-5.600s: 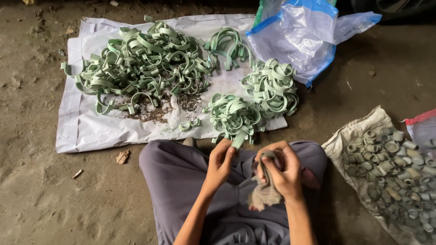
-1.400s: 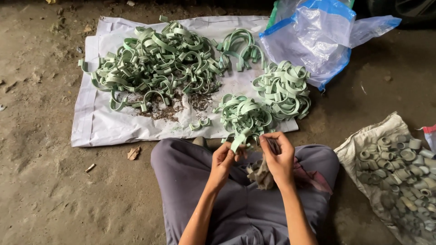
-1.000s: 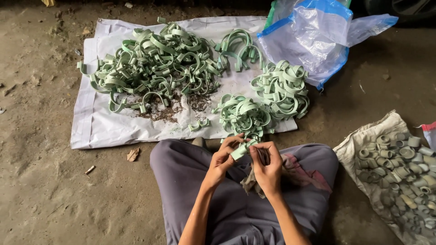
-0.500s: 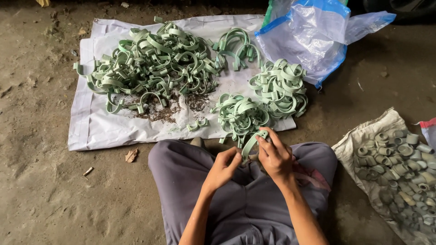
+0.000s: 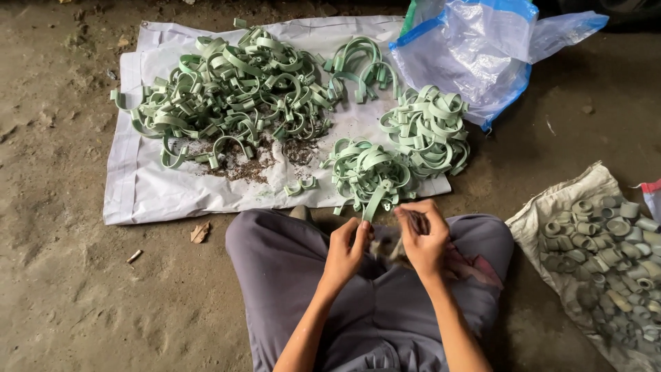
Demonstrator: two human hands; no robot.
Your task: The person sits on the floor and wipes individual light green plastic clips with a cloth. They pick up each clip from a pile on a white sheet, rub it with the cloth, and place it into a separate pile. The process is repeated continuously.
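1. While the person sits cross-legged on the dirt floor, both hands meet over the lap just below the near edge of the white sheet (image 5: 148, 196). The left hand (image 5: 344, 249) is curled with fingertips pinched near the lower end of a pale green plastic clip (image 5: 374, 204). The right hand (image 5: 421, 238) is closed around a brownish rag-like wad (image 5: 387, 249); exactly what that wad is cannot be told.
2. The clip in hand points up toward the nearest heap of clips (image 5: 368, 172), which lies at the sheet's near edge; whether it still touches that heap is unclear.
3. Judged from its look, the clip is a light, springy open band: stiff enough to hold its curve, smooth and likely a little slippery, not fragile. A pinch across the flat of the band near one end seems the surest hold.
4. Farther back on the sheet lie a second sorted heap (image 5: 427, 131) and a large tangled pile (image 5: 234, 89) with dark debris beside it.
5. Beyond the sheet's far right corner sits a clear blue-edged bag (image 5: 475, 55); well to the sheet's right, a sack of grey rings (image 5: 606, 255).
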